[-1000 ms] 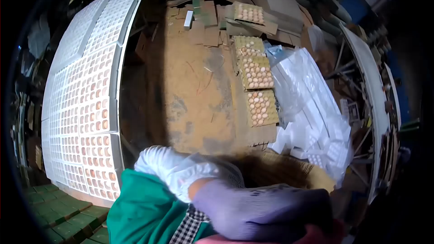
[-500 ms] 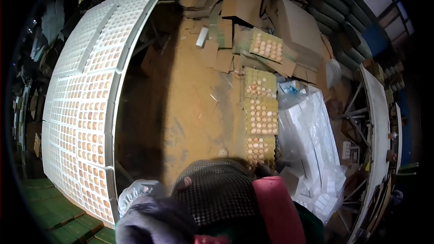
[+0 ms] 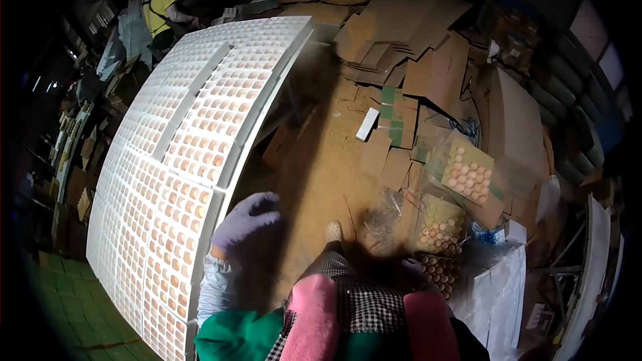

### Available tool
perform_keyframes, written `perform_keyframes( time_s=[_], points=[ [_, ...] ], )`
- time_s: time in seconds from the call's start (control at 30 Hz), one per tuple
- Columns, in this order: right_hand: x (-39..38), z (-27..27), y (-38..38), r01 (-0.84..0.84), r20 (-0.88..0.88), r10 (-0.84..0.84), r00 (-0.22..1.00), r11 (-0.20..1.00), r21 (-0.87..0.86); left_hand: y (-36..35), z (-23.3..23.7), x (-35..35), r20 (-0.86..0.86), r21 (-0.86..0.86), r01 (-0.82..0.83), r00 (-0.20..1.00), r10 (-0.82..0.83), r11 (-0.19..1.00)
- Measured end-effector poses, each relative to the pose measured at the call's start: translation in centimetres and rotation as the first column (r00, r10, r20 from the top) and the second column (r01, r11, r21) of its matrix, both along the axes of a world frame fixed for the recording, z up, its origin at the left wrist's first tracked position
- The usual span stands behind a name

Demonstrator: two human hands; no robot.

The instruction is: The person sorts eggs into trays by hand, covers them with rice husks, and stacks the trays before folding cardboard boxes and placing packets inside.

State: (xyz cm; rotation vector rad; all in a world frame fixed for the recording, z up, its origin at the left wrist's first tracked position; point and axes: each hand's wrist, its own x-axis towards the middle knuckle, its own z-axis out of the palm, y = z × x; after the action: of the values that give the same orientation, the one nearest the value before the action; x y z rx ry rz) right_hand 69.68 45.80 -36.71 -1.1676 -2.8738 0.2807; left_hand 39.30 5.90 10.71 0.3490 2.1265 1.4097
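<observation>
My left hand (image 3: 247, 220), in a pale lavender glove, hangs beside the near edge of a long table of white foam egg trays (image 3: 175, 210). Its thumb and fingers are spread with nothing between them. Brown eggs sit in rows in the trays' pockets. Low on the right, my right hand (image 3: 413, 267) is in shadow at the edge of a shaded egg tray (image 3: 441, 274); its fingers are mostly lost in the dark. Just beyond lies a pulp egg tray (image 3: 441, 217), part filled with eggs. Farther off, another egg tray (image 3: 470, 172) holds eggs on cardboard.
Flattened cardboard (image 3: 401, 27) and a large carton (image 3: 518, 130) lie ahead. A plastic-wrapped white stack (image 3: 491, 294) stands at my right. A small white block (image 3: 367, 124) rests by the boxes. A person in a yellow top (image 3: 160, 10) is beyond the table.
The view has swung left and up, and I stand nearer the table's far part. My left hand has come up from my lap, its fingers now spread. The right hand stays by the egg trays.
</observation>
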Motion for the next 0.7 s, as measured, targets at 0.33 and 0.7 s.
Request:
perform_keyframes(
  time_s=[0.33, 0.7],
  points=[
    [-11.4, -4.3, 6.5, 0.243, 0.345, 0.025, 0.938, 0.662, -0.709, 3.7, -6.4, -31.6, -0.647, -0.505, -0.304, 0.753, -0.121, 0.808],
    [-52.9, 3.6, 7.9, -0.473, -0.015, 0.542, 0.84, 0.721, -0.506, 2.9, -19.1, -45.9, -0.719, -0.637, -0.504, 0.661, -0.213, 0.584]
  ],
)
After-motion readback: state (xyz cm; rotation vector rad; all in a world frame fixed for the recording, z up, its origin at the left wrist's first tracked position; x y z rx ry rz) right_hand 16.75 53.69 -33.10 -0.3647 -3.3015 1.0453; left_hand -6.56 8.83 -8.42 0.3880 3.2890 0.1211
